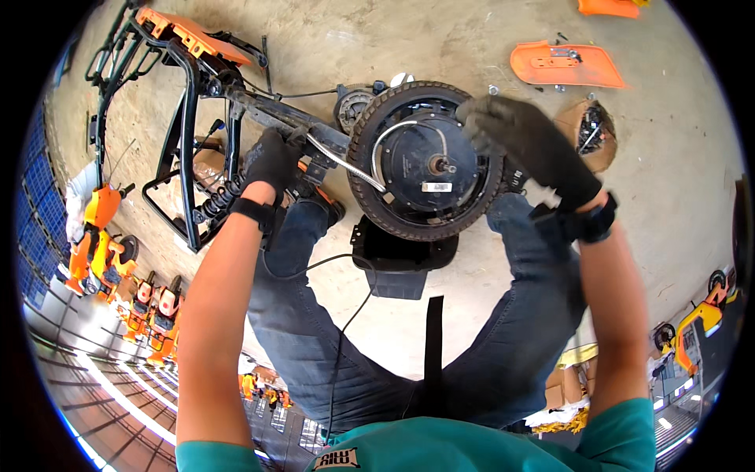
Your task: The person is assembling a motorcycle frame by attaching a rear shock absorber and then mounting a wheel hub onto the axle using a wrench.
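Observation:
A wheel with a black tyre and a dark hub motor lies between my knees, its axle end facing up. A silvery sleeved cable runs from the hub toward the frame's arm. My left hand, in a black glove, is closed beside the black swingarm; its fingers hide what they grip. My right hand, gloved too and smeared by motion, hovers over the tyre's right side, and its grasp does not show clearly. At left the black motorbike frame rests on the floor with its coil spring shock.
A brake drum part sits behind the wheel. At the back right are an orange fender, loose bolts and a bag of hardware. A black plastic box-like part lies nearer me. Orange bikes stand at far left.

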{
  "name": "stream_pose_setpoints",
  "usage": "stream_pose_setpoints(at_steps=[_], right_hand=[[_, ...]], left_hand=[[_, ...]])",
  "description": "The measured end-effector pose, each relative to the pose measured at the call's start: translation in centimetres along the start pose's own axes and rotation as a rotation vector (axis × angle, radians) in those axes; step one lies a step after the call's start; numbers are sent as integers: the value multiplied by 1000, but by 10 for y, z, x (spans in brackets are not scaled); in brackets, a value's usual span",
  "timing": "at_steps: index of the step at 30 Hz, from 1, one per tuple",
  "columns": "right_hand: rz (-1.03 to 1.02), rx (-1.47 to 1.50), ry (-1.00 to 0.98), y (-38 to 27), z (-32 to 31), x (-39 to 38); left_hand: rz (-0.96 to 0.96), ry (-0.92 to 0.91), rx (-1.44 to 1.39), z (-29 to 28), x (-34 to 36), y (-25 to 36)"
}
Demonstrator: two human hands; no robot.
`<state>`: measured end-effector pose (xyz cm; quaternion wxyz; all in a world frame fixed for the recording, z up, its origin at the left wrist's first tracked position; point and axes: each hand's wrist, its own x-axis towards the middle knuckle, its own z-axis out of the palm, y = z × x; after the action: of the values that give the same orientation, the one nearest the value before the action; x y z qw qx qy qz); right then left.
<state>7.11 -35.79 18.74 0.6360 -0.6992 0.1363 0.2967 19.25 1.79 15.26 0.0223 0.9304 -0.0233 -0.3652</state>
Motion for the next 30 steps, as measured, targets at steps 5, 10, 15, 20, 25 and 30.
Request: stream_pose_setpoints(at_steps=[5,10,15,20,25,30], right_hand=[[155,335,82,0,17,-85],[-15,-12,334,28,-82,-155],[319,666,557,154,-139,-282],[449,-794,-132,331,-102,-462],[321,-1059,-460,348,-75,-516],[561,144,256,260,-112,-431]], left_hand=[[-86,114,65,11,2,3],[-121,36,31,-10,-70,36],[166,10,242,-46,-119,36],[326,77,402,-108,-142,102],[316,56,396,-126,-158,100],[-603,-111,-811,-142,-187,123]])
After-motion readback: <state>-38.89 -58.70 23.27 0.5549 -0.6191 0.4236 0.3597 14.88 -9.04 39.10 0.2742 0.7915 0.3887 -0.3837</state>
